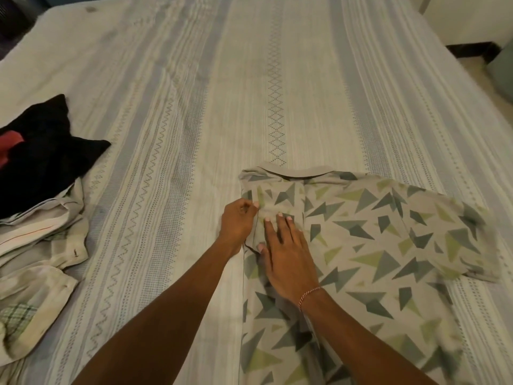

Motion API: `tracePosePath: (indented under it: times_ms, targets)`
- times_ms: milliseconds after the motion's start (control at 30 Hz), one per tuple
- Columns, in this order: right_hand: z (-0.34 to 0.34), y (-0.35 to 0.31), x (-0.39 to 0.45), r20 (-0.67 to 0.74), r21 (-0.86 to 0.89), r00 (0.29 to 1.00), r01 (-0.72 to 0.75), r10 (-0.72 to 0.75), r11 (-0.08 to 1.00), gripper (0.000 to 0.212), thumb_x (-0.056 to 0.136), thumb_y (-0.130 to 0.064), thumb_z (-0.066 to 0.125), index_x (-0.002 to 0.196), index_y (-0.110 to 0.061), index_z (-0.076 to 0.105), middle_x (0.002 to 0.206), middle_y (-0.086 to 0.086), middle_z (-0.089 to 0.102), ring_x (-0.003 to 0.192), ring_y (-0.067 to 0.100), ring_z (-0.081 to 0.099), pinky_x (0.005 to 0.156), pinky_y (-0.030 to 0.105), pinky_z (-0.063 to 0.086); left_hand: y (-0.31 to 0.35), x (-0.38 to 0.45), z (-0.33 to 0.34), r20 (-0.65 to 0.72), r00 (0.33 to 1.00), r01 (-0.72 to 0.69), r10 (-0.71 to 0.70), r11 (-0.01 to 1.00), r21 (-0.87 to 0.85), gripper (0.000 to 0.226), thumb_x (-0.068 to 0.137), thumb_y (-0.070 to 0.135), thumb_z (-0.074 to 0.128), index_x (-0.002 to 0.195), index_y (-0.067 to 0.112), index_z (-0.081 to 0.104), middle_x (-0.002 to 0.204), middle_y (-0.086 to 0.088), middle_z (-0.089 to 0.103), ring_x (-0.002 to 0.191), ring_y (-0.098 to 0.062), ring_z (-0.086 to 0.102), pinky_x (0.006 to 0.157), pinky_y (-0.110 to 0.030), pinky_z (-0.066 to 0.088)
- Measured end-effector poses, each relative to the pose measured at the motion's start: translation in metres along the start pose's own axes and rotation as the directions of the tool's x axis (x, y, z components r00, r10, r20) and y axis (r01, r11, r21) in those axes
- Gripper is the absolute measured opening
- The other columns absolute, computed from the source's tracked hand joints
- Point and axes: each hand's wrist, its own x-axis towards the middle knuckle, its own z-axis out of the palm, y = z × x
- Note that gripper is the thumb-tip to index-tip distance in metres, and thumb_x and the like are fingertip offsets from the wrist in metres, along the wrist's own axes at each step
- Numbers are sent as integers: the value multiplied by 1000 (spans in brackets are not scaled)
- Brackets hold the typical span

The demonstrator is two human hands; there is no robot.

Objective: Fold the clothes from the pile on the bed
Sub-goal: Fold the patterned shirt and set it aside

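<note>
A beige collared shirt [361,245] printed with grey and green triangles lies flat on the bed, collar pointing away from me. Its left side is folded inward, while the right sleeve spreads out to the right. My left hand [237,222] pinches the folded edge of the shirt below the collar. My right hand [286,251] lies flat with straight fingers, pressing on the folded part beside it. A pile of clothes [41,218] sits at the bed's left edge, with a black garment [47,151] on top of pale ones.
The bed [194,107] is covered by a striped, patterned pale sheet that stretches far ahead. A red item [9,147] shows on the black garment. Beyond the bed's right edge are the floor and a grey-green object [502,70].
</note>
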Motion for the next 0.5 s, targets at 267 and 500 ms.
tracePosePath:
  times_ms: [267, 500]
  targets:
    - [11, 19, -9, 106, -69, 992, 79, -71, 995, 70, 102, -66, 16, 161, -28, 13, 169, 4, 2, 155, 25, -12, 125, 54, 4, -15, -19, 17, -298, 948, -2, 115, 936, 352, 15, 105, 27, 52, 94, 16, 55, 83, -2, 63, 72, -18, 58, 57, -27, 36]
    - [-5, 15, -20, 190, -151, 969, 187, -157, 971, 65, 104, -58, 18, 162, -28, 10, 169, 8, 7, 155, 32, -5, 123, 58, -2, -19, -37, -2, -141, 933, -205, 332, 809, 551, 18, 104, 32, 51, 111, 16, 51, 91, -1, 60, 80, -20, 61, 68, -36, 49]
